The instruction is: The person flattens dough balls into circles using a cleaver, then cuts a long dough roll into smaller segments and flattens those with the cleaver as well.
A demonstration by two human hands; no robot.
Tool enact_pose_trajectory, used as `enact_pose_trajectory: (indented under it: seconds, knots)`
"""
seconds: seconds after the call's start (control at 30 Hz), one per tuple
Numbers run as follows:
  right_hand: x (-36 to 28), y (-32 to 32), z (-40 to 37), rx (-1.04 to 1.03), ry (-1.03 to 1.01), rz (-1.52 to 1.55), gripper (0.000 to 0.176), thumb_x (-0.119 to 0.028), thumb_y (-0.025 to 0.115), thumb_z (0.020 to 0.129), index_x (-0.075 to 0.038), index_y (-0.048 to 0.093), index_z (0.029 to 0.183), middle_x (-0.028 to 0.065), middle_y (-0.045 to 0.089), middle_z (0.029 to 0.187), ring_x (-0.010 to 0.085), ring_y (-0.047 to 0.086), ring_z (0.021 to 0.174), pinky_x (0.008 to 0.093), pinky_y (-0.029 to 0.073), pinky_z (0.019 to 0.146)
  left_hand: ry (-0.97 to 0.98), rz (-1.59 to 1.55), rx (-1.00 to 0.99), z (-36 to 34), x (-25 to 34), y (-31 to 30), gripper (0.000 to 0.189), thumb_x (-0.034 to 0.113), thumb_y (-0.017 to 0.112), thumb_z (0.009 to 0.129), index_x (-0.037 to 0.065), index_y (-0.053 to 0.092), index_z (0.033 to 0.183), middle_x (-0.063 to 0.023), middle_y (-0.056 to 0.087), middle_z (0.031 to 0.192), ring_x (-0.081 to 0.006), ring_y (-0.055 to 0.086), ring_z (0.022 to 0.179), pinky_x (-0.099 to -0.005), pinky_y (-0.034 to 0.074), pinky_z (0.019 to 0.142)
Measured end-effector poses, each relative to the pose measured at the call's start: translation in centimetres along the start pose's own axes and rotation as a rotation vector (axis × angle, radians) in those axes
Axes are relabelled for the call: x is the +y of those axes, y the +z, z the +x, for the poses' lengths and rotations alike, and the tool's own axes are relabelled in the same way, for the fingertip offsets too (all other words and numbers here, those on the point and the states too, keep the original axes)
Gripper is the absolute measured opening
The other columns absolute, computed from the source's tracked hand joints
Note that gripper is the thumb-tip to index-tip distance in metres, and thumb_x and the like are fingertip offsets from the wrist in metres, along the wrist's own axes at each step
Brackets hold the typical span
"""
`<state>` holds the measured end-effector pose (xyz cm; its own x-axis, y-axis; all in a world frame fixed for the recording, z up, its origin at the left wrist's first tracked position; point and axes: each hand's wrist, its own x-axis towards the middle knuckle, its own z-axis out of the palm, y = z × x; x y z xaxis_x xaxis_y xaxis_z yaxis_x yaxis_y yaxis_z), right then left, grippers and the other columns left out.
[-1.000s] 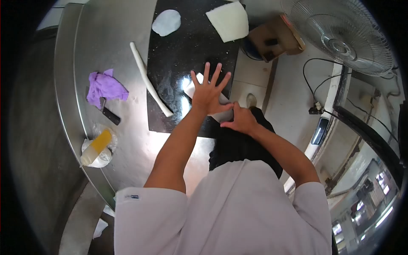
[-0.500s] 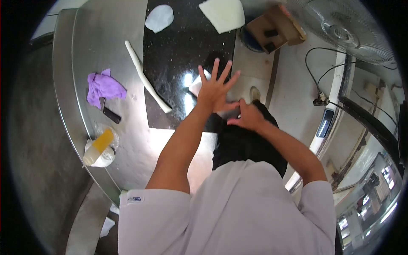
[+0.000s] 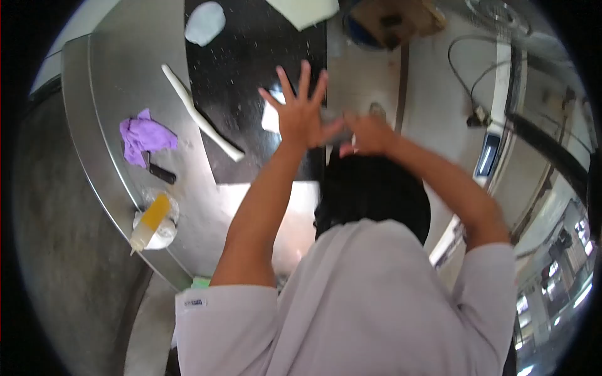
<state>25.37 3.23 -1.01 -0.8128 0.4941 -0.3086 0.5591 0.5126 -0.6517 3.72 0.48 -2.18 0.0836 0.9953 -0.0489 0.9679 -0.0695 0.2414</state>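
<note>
My left hand (image 3: 300,119) is spread wide above the right side of the black board (image 3: 244,69), its thumb pointing right. My right hand (image 3: 369,133) is at the thumb of my left hand, its fingers bent and slightly blurred; what they grip, if anything, cannot be made out. Partly hidden behind my left hand, a white piece (image 3: 270,116) lies on the board. A long white dough strip (image 3: 202,118) crosses the board's left edge. Further back on the board are a round white lump (image 3: 205,24) and a flat pale sheet (image 3: 305,10).
On the steel table (image 3: 132,69) at the left are a purple cloth (image 3: 148,136), a knife with a black handle (image 3: 162,173) and a bottle of yellow liquid (image 3: 151,220). A cardboard box (image 3: 401,22) and a fan (image 3: 501,14) are at the upper right.
The view has shifted, so the board and box sit higher and further left or out of frame. Both hands remain together, the left still spread and the right still beside its thumb.
</note>
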Motion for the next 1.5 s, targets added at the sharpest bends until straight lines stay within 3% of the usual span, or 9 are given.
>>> enact_pose_trajectory:
  seconds: [0.13, 0.2, 0.47, 0.53, 0.83, 1.03, 1.2, 1.4, 1.5]
  knots:
    - [2.1, -6.0, 5.6, -0.035, -0.193, -0.103, 0.084, -0.056, 0.085, 0.073, -0.001, 0.046, 0.122, 0.0249, 0.069, 0.089, 0.0482, 0.068, 0.089, 0.0488, 0.057, 0.080, -0.160, 0.076, 0.164, 2.7, -1.0, -1.5, 0.108, 0.079, 0.067, 0.070, 0.029, 0.035, 0.160, -0.0175, 0.017, 0.170, -0.0589, 0.007, 0.151, -0.0904, 0.007, 0.099]
    - [-0.6, -8.6, 7.8, -0.204, -0.081, -0.132, 0.076, -0.043, 0.088, 0.072, -0.002, 0.048, 0.122, 0.0261, 0.070, 0.102, 0.0444, 0.069, 0.100, 0.0497, 0.057, 0.082, -0.282, 0.085, 0.171, 2.7, -2.0, -2.3, 0.111, 0.078, 0.069, 0.070, 0.028, 0.031, 0.162, -0.0183, 0.016, 0.170, -0.0565, 0.006, 0.152, -0.0875, 0.008, 0.104]
    - [1.8, -1.6, 2.8, -0.085, -0.066, -0.008, 0.086, -0.052, 0.089, 0.066, 0.000, 0.047, 0.120, 0.0209, 0.070, 0.084, 0.0474, 0.068, 0.087, 0.0514, 0.055, 0.077, -0.086, 0.060, -0.028, -0.2, -0.5, -0.8, 0.113, 0.085, 0.063, 0.069, 0.032, 0.028, 0.163, -0.0175, 0.016, 0.170, -0.0553, 0.002, 0.153, -0.0894, 0.004, 0.101]
    - [2.9, -4.1, 5.1, 0.023, -0.145, -0.032, 0.086, -0.053, 0.089, 0.066, 0.000, 0.047, 0.119, 0.0214, 0.070, 0.084, 0.0480, 0.069, 0.088, 0.0515, 0.055, 0.077, -0.165, 0.125, 0.146, 1.7, -0.6, -0.5, 0.113, 0.085, 0.063, 0.069, 0.032, 0.028, 0.163, -0.0166, 0.018, 0.170, -0.0566, 0.007, 0.152, -0.0903, 0.006, 0.099]
    - [0.4, -4.8, 4.7, -0.174, -0.073, -0.063, 0.084, -0.052, 0.091, 0.064, -0.001, 0.048, 0.115, 0.0258, 0.070, 0.087, 0.0496, 0.068, 0.090, 0.0506, 0.055, 0.077, -0.144, 0.053, 0.118, 0.2, -0.9, -0.5, 0.113, 0.085, 0.064, 0.069, 0.033, 0.028, 0.163, -0.0148, 0.015, 0.171, -0.0499, 0.006, 0.155, -0.0888, 0.004, 0.103]
    - [2.5, -7.4, 8.9, -0.020, -0.325, -0.141, 0.082, -0.057, 0.086, 0.069, -0.001, 0.046, 0.114, 0.0241, 0.066, 0.080, 0.0489, 0.066, 0.083, 0.0519, 0.053, 0.070, -0.231, 0.061, 0.278, 3.6, -3.1, -0.7, 0.113, 0.085, 0.065, 0.066, 0.032, 0.033, 0.161, -0.0149, 0.022, 0.169, -0.0498, 0.010, 0.154, -0.0889, 0.001, 0.104]
    - [1.2, -5.1, 5.8, -0.161, -0.139, -0.077, 0.085, -0.053, 0.091, 0.066, 0.000, 0.045, 0.114, 0.0264, 0.068, 0.088, 0.0485, 0.066, 0.088, 0.0514, 0.054, 0.074, -0.104, 0.031, 0.150, 1.5, -2.4, -0.3, 0.113, 0.089, 0.061, 0.069, 0.035, 0.027, 0.162, -0.0163, 0.016, 0.170, -0.0508, 0.008, 0.154, -0.0880, 0.001, 0.105]
    - [3.3, -7.3, 8.7, 0.041, -0.242, -0.272, 0.082, -0.046, 0.093, 0.066, -0.001, 0.045, 0.115, 0.0249, 0.069, 0.088, 0.0490, 0.066, 0.088, 0.0543, 0.053, 0.079, -0.318, 0.113, 0.116, 3.4, -0.3, -3.7, 0.108, 0.077, 0.063, 0.076, 0.022, 0.030, 0.162, -0.0152, 0.015, 0.171, -0.0463, 0.009, 0.156, -0.0801, 0.002, 0.114]
    - [1.4, -9.3, 10.0, -0.147, -0.200, -0.291, 0.083, -0.043, 0.094, 0.063, -0.002, 0.046, 0.117, 0.0251, 0.069, 0.091, 0.0497, 0.066, 0.090, 0.0540, 0.053, 0.079, -0.358, 0.061, 0.115, 4.0, -1.1, -4.6, 0.107, 0.076, 0.062, 0.076, 0.020, 0.031, 0.162, -0.0169, 0.020, 0.169, -0.0499, 0.013, 0.154, -0.0833, 0.003, 0.111]
